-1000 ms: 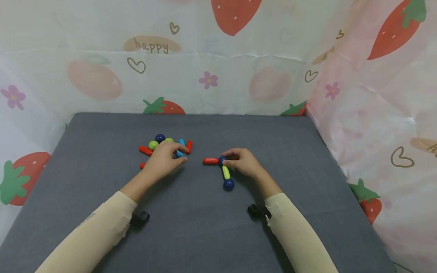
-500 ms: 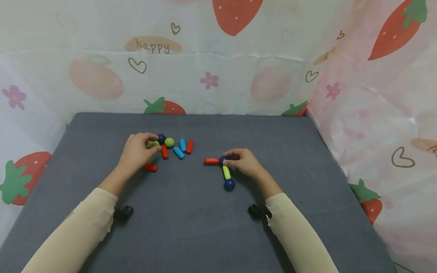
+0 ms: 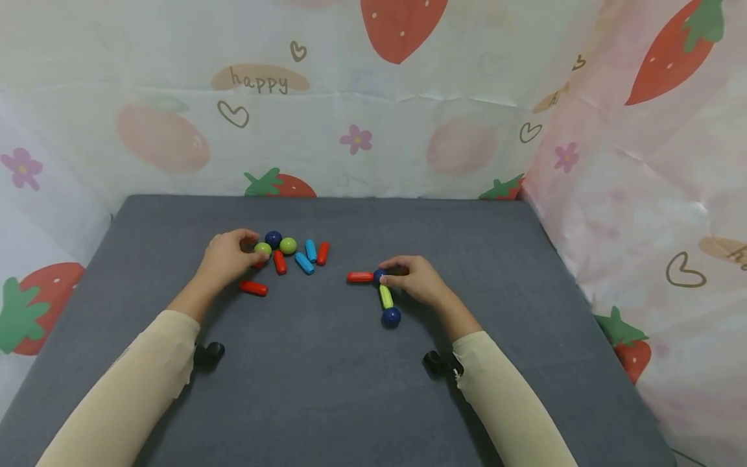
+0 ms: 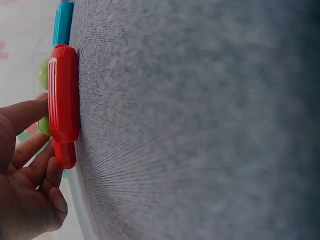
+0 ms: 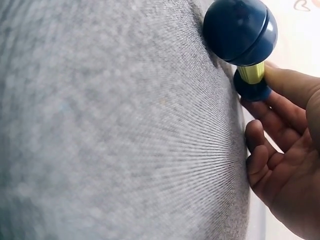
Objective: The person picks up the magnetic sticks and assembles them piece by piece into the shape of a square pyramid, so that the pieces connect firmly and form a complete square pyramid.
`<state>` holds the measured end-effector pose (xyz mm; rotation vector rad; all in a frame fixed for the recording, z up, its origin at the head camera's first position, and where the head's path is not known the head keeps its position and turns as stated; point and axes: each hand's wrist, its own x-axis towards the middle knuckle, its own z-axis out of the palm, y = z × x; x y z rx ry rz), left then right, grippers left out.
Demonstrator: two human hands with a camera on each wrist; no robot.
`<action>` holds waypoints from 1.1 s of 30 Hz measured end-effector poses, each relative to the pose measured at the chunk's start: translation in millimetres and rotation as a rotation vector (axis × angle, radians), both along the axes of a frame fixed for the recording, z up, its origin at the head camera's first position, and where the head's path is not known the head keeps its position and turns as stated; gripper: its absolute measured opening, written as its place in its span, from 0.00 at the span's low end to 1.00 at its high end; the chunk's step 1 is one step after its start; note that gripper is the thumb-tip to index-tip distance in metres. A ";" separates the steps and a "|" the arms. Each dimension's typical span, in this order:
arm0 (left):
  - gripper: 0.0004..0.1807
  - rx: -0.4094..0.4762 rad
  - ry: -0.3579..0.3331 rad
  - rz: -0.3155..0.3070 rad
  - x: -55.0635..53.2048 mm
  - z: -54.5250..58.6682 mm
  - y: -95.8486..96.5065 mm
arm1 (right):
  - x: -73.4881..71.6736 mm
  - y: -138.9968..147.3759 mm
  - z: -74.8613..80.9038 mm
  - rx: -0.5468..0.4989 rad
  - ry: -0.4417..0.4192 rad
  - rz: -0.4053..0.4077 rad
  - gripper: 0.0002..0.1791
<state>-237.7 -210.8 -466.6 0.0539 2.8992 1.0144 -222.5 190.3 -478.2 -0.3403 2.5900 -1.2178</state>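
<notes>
Blue ball (image 3: 378,275) within right grip (image 3: 419,280)

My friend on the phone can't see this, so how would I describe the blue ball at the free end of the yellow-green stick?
On the grey tabletop, find the right hand pinching one blue ball. From there, the yellow-green stick runs toward the person, ending at the near blue ball. Of all the balls, it lies closest to the person.

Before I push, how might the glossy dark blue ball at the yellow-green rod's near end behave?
The dark blue ball looks apt to roll, being round, but the rod touching it may restrain it. Its shiny, smooth surface could feel slippery.
</notes>
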 end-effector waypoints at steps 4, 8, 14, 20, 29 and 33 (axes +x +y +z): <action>0.28 -0.036 -0.003 -0.021 -2.7 -1.7 -1.0 | 1.8 -1.4 0.8 -0.002 -0.008 -0.002 0.18; 0.28 -0.058 0.004 -0.031 -4.3 -2.4 -1.9 | 2.3 -1.7 1.1 -0.006 -0.013 -0.007 0.18; 0.26 -0.049 0.026 -0.019 -2.3 -1.1 -4.0 | 2.1 -1.9 1.7 -0.012 -0.019 -0.007 0.17; 0.25 -0.017 0.035 -0.009 3.1 4.2 -3.3 | 2.0 -1.2 1.3 -0.005 -0.014 -0.010 0.18; 0.27 0.035 0.053 -0.037 15.4 19.1 16.3 | 1.3 1.0 -0.7 0.002 -0.011 -0.011 0.18; 0.26 0.071 0.078 -0.074 20.6 21.2 29.0 | 1.2 1.6 -1.2 0.007 -0.010 -0.013 0.17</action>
